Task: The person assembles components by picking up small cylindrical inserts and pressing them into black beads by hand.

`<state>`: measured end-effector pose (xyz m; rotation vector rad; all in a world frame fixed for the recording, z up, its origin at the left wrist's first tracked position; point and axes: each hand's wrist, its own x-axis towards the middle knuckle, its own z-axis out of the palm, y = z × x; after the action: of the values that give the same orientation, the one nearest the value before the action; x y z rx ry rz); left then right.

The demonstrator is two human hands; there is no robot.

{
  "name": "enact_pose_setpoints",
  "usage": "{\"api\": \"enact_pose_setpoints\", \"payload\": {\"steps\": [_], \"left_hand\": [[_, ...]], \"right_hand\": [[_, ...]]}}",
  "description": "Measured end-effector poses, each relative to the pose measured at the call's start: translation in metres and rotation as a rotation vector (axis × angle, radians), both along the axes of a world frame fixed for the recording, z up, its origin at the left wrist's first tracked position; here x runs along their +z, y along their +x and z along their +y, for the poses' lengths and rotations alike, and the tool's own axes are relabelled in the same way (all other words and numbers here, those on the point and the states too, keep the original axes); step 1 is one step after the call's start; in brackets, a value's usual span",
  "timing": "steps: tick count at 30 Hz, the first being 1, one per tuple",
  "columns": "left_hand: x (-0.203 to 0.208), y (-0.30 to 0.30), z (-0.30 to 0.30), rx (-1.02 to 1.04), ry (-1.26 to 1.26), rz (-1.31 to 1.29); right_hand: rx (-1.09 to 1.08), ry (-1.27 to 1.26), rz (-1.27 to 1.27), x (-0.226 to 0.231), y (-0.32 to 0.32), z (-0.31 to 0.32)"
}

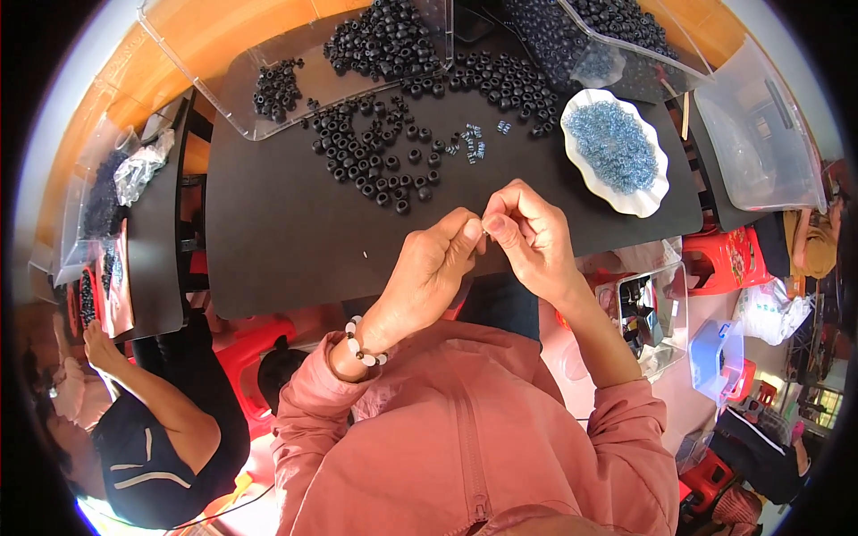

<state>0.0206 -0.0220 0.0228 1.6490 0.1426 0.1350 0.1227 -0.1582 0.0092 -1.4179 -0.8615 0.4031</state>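
Note:
Over the near edge of the dark table (268,241), my left hand (440,268) and my right hand (534,239) meet at the fingertips. Both pinch closed; whatever sits between them is too small and hidden to make out. A white beaded bracelet (354,344) circles my left wrist. Beyond my hands, black beads (357,147) spread loosely over the tabletop. A few small clear-blue pieces (474,143) lie among their right side. To the right stands a white scalloped dish (660,183) full of blue transparent pieces (612,143).
Clear plastic bins (241,121) with heaped black beads line the far edge. An upright clear bin (760,134) stands at right. Another person (156,438) works at a table on the left. Red stools (728,259) and a blue-tinted box (715,357) are below on the right.

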Motion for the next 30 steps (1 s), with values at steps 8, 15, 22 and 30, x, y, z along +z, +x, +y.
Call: {"api": "enact_pose_setpoints", "payload": {"steps": [8,15,22,30], "left_hand": [[-0.003,0.019,0.017,0.129,0.171,0.028],[-0.007,0.041,0.022,0.296,0.838,-0.143],[-0.004,0.039,0.025,0.316,0.722,-0.096],[-0.006,0.022,0.034,0.484,0.531,-0.213]], "right_hand": [[-0.119,-0.038,-0.033,0.003,0.029,0.009],[-0.316,-0.420,-0.645,0.000,0.055,0.016],[-0.276,-0.450,-0.356,-0.001,0.054,0.010],[-0.209,-0.343,-0.586,-0.007,0.047,0.003]]}}
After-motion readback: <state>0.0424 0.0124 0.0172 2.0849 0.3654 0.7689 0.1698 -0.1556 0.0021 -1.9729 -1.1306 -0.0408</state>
